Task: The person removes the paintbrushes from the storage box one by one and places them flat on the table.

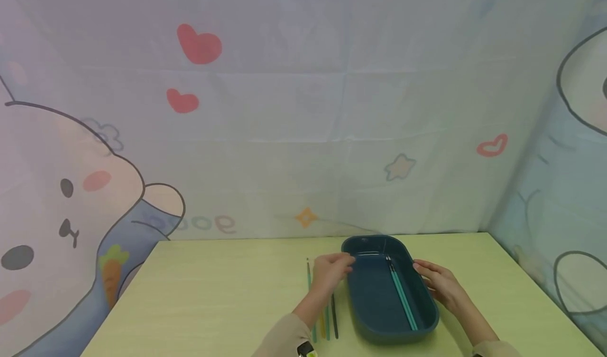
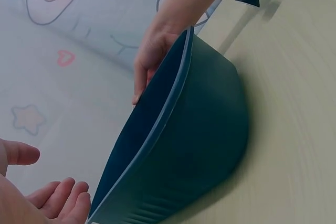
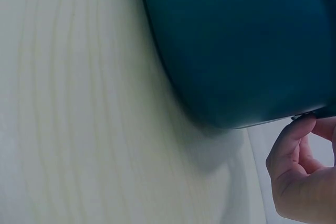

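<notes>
Progress: part-way, by my read; two pieces lie inside the tray (image 1: 374, 299), at least four lie outside.
Done: two teal brushes (image 1: 403, 300) in the tray, side by side, along its right half.
Left: a teal stick (image 1: 310, 280), a yellow stick (image 1: 323, 326), a green stick (image 1: 327, 322) and a dark stick (image 1: 334, 317) on the table (image 1: 213, 293), just left of the tray. If all go in, you have most of the set to do. Your arm covers part of the row, so don't trust my count.
Left hand: your left hand (image 1: 328, 272) is by the tray's left rim, fingers loosely bent, thumb apart in the left wrist view. Nothing seen in it.
Right hand: your right hand (image 1: 441, 283) pinches the right rim between thumb and finger; looks like steadying.
Tray location: right of the table's middle, between your hands, long side running away from you. Looks seated on the table; can't confirm the base is fully flat.
Tray look: dark blue-green, deep walls, rounded corners, smooth outside, narrow lip. Plenty of bare floor on the left half.
Brush look: slim, teal handles, pale band and dark tip at the far end.
</notes>
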The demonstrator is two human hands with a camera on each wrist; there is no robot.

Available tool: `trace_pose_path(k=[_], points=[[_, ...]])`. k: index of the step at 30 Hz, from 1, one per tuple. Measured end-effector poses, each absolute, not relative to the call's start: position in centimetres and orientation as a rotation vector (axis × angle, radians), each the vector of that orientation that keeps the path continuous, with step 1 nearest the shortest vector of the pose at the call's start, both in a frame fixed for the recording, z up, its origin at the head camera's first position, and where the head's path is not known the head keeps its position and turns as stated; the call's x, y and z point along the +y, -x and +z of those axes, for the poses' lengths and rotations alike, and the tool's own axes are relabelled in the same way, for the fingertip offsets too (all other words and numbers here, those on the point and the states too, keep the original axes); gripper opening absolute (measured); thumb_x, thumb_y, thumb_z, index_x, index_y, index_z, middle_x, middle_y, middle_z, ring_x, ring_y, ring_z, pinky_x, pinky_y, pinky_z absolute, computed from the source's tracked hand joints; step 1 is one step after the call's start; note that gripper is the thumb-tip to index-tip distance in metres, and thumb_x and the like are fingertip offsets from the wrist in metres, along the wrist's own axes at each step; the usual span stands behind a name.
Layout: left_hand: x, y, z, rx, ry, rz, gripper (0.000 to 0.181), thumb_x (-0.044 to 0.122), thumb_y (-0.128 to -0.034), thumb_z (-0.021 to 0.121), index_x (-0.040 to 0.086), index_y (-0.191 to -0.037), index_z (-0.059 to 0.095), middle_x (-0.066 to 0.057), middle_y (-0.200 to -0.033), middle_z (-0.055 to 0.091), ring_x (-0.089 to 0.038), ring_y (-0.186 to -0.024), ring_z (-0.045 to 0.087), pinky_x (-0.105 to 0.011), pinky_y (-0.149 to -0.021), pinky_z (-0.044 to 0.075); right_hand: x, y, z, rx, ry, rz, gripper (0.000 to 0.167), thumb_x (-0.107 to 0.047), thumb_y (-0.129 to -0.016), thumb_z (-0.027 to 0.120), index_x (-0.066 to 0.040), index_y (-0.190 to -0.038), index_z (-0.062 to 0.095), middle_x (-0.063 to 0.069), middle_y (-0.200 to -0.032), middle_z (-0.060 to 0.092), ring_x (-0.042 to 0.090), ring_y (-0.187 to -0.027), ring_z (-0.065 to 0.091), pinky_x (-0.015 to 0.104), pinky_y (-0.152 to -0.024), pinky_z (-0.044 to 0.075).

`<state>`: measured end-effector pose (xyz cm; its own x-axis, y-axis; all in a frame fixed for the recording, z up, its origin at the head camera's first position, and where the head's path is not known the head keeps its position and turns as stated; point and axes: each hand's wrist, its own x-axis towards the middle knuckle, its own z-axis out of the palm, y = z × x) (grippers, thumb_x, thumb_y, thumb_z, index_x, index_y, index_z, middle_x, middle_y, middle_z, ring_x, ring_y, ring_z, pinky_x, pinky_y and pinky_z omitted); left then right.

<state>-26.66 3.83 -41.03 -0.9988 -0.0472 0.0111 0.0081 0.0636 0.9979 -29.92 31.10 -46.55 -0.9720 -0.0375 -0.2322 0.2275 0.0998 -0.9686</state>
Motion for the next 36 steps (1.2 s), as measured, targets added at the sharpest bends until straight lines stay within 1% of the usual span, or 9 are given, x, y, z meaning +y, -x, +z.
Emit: trace_pose_path(k=[5,12,17,22,25,28,36], points=[[4.4,26.7,-41.0,-2.286,-0.016,-2.136,0.036,0.018,-0.0842,0.067,-0.006,-0.111,0.068,-0.014,-0.097,0.073,-0.025,-0.085,0.070,-0.030,-0.076,0.060,30.9,29.8,-46.5,2.161,-0.196,-1.985,0.063,-0.033,-0.094,0.060,0.004,-0.141,0.040,-0.009,-0.100,0.067,0.006,-0.088,0.066,0.025,-0.074,0.058],[5.4,27.0,-41.0,-2.307,-0.039,-2.159,0.033,0.019,-0.0850,0.067,-0.003,-0.110,0.069,-0.012,-0.099,0.072,-0.028,-0.091,0.070,-0.031,-0.079,0.060,30.8,29.5,-46.4,2.181,-0.199,-1.977,0.064,-0.035,-0.094,0.061,0.004,-0.140,0.042,-0.007,-0.103,0.067,0.007,-0.089,0.066,0.025,-0.074,0.058],[6.1,27.1,-41.1,-2.338,-0.061,-2.114,0.030,0.020,-0.0826,0.069,-0.001,-0.105,0.072,-0.013,-0.095,0.074,-0.027,-0.088,0.072,-0.029,-0.075,0.060,30.7,29.3,-46.5,2.177,-0.209,-1.977,0.063,-0.034,-0.094,0.060,0.004,-0.141,0.040,-0.007,-0.102,0.067,0.007,-0.089,0.066,0.025,-0.074,0.058],[6.6,27.2,-41.0,-2.383,-0.040,-2.091,0.032,0.022,-0.0828,0.069,0.000,-0.106,0.072,-0.012,-0.097,0.074,-0.026,-0.089,0.072,-0.031,-0.076,0.060,30.7,29.3,-46.6,2.180,-0.201,-1.981,0.064,-0.035,-0.094,0.060,0.004,-0.141,0.040,-0.007,-0.104,0.067,0.006,-0.089,0.066,0.025,-0.074,0.058],[6.9,27.3,-40.9,-2.401,-0.023,-2.075,0.033,0.023,-0.0823,0.070,0.001,-0.106,0.072,-0.012,-0.094,0.074,-0.023,-0.084,0.072,-0.030,-0.075,0.060,30.5,29.3,-46.6,2.189,-0.202,-1.980,0.066,-0.035,-0.094,0.060,0.004,-0.142,0.039,-0.006,-0.105,0.067,0.006,-0.088,0.066,0.025,-0.074,0.058],[7.2,27.4,-40.9,-2.394,-0.006,-2.069,0.032,0.022,-0.0812,0.070,0.000,-0.104,0.073,-0.013,-0.090,0.074,-0.024,-0.081,0.072,-0.029,-0.072,0.060,30.4,29.2,-46.7,2.192,-0.205,-1.981,0.066,-0.035,-0.094,0.059,0.005,-0.143,0.038,-0.006,-0.105,0.067,0.006,-0.088,0.066,0.025,-0.074,0.058],[8.0,27.7,-41.4,-2.397,-0.015,-2.056,0.028,0.021,-0.0815,0.070,0.001,-0.101,0.074,-0.009,-0.089,0.074,-0.026,-0.082,0.072,-0.026,-0.068,0.058,30.3,29.1,-46.7,2.189,-0.202,-1.985,0.065,-0.035,-0.094,0.060,0.004,-0.142,0.039,-0.006,-0.106,0.067,0.006,-0.089,0.066,0.025,-0.075,0.058]])
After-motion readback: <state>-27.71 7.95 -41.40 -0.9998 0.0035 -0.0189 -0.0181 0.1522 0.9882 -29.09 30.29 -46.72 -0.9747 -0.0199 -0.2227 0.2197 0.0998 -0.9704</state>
